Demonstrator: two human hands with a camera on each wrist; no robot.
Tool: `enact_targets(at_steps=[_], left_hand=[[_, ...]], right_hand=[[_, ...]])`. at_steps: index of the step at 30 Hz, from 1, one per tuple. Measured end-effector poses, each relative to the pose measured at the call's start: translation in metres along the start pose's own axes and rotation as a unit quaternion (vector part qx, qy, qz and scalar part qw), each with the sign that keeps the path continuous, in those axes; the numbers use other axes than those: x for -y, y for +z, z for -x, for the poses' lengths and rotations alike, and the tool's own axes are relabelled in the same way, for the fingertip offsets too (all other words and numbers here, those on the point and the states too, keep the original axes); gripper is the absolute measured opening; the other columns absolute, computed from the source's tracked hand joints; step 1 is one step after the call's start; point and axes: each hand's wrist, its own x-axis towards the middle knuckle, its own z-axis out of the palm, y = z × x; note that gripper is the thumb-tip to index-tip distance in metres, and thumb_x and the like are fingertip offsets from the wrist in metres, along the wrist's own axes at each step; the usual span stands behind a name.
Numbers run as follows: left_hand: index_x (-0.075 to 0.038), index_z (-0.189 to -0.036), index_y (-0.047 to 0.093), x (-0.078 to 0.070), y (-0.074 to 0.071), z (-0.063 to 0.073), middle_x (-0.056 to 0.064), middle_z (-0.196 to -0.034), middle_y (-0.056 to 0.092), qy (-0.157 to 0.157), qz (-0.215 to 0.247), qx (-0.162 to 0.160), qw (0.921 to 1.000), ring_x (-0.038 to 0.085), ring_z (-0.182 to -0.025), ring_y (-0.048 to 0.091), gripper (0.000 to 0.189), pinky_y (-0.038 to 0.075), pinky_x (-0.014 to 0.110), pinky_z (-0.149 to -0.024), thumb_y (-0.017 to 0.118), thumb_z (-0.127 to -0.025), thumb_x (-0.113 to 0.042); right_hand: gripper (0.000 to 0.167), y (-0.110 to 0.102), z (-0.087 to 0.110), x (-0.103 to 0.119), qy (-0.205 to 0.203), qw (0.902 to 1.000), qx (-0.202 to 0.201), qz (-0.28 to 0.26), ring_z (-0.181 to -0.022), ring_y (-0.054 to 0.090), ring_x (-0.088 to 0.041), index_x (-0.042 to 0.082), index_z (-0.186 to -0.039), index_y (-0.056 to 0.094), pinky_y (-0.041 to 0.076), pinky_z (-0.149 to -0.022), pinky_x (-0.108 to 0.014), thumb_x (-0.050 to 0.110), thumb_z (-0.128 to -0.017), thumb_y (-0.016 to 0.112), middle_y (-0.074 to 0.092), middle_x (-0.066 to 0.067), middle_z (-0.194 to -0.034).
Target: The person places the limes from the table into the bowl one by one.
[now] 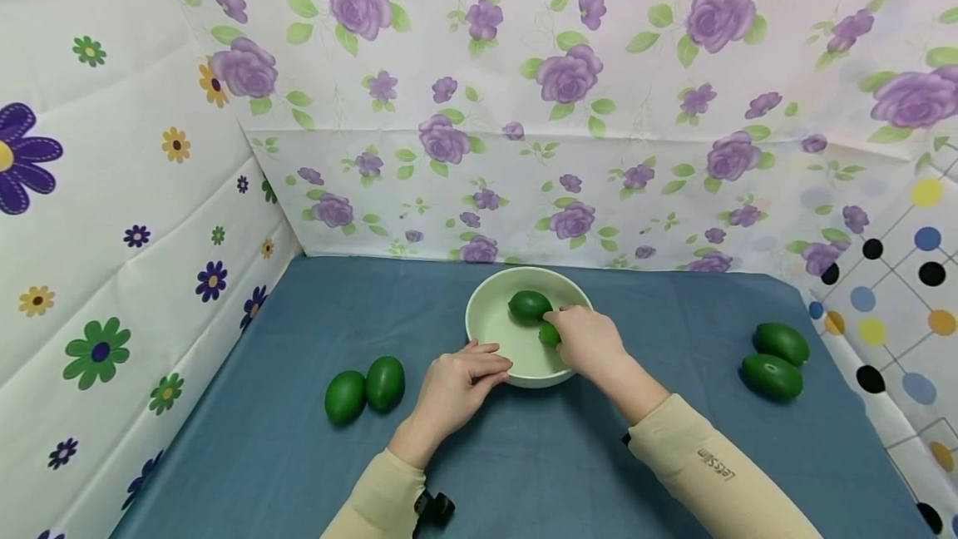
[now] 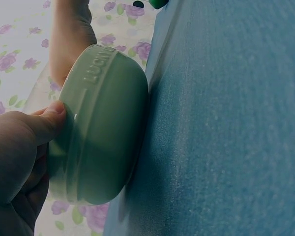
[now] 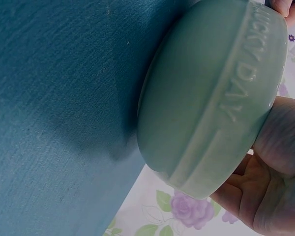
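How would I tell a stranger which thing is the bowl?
Start at the blue tabletop. Near the middle of its far edge, between two pairs of dark green fruits, find the left hand on a round rim. That's the bowl: pale, hollow, with raised letters reading LUCKY DAY, unlike the fruits.

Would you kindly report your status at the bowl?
Left grip pinching bowl at rim. Right grip holding green fruit inside. Second fruit close by; nothing visibly blocking.
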Motion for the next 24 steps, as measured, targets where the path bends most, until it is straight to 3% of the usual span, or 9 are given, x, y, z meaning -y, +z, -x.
enact_targets(at_steps=[14,24], left_hand=[[-0.014,-0.110,0.087,-0.0002,-0.0005,0.0002,-0.004,-0.109,0.082,-0.007,0.001,0.002,1.0000,0.015,-0.123,0.071,0.015,0.048,0.039,-0.120,0.084,-0.095,-0.015],[-0.013,-0.110,0.087,-0.0001,0.0001,-0.0005,-0.003,-0.108,0.082,0.001,0.007,-0.003,1.0000,0.017,-0.123,0.071,0.016,0.051,0.047,-0.117,0.085,-0.094,-0.015]], right_hand=[[0.039,0.0016,0.0008,-0.0011,-0.009,0.9999,-0.009,0.005,-0.081,0.066,-0.023,0.011,-0.130,0.077,0.061,-0.061,-0.043,0.005,-0.092,0.083,0.071,-0.008,-0.102],[0.040,0.0019,0.0013,-0.0021,-0.013,0.9996,-0.022,0.006,-0.081,0.067,-0.024,0.010,-0.130,0.078,0.062,-0.061,-0.043,0.005,-0.091,0.084,0.072,-0.009,-0.104]])
